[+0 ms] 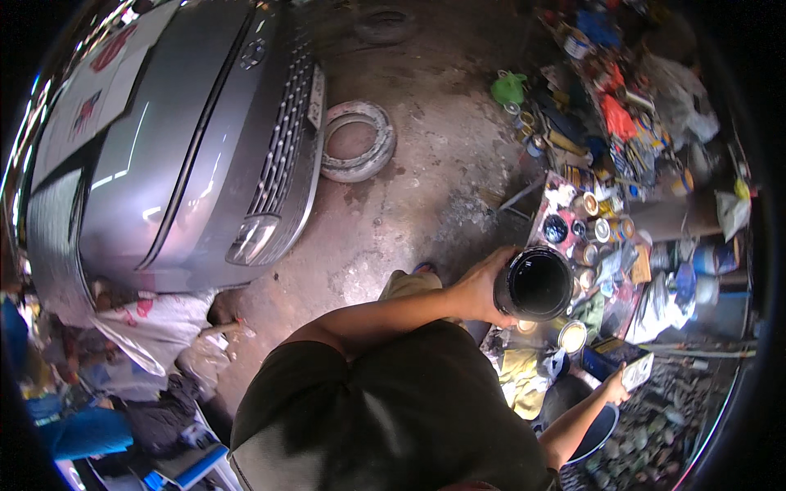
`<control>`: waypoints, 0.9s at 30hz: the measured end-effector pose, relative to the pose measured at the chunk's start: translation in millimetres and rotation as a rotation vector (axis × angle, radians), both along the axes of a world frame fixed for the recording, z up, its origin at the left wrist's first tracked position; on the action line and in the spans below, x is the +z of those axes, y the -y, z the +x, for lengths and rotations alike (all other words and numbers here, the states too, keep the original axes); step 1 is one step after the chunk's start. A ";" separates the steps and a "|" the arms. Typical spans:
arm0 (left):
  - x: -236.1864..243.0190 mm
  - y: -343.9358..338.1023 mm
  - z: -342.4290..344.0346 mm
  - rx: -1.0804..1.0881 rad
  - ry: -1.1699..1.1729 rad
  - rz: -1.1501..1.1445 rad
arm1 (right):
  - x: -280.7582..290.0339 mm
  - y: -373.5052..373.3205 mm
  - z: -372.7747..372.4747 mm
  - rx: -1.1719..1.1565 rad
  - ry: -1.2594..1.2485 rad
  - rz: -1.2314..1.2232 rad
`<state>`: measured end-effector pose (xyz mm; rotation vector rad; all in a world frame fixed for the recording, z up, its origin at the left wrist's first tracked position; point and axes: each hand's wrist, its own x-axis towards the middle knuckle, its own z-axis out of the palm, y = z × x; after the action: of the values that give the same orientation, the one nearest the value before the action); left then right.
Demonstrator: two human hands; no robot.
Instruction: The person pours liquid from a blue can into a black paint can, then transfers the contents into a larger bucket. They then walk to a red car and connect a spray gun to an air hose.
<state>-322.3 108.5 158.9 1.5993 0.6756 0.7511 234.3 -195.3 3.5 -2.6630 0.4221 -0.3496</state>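
My left hand (483,288) is wrapped around the side of a wide round black container (536,284) in front of my body. Its open top faces up, and the inside looks dark and glossy. Lower right, my right hand (614,388) is closed on a small pale, flat-sided object (637,371), whose kind I cannot make out. That object is beside a dark blue and yellow box (607,357). Below my right forearm is a black basin (596,442).
To my right, a cluttered bench (540,214) bears several cans and jars, among them an open tin of dark liquid (556,228). A silver car (192,147) stands at the left, with a dusty tire (358,141) on the concrete floor (426,155) beside it.
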 end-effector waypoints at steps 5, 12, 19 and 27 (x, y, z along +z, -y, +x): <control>-9.9 7.2 -25.9 0.109 0.145 0.155 | 34.5 -9.8 -9.9 0.045 0.202 -0.180; -23.5 23.9 -99.0 0.201 0.179 0.234 | 154.0 -153.7 -311.3 1.554 -0.256 0.636; -57.2 70.9 -177.9 0.420 0.229 0.280 | 107.3 -179.6 -478.1 1.965 -0.755 0.702; -62.8 118.0 -281.5 0.538 0.000 0.423 | 106.3 -218.1 -555.7 2.341 -0.573 0.405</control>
<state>-603.8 -9.5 96.1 1.8125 1.0147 1.3583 -321.4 22.8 109.8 -1.2180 -1.9758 1.0103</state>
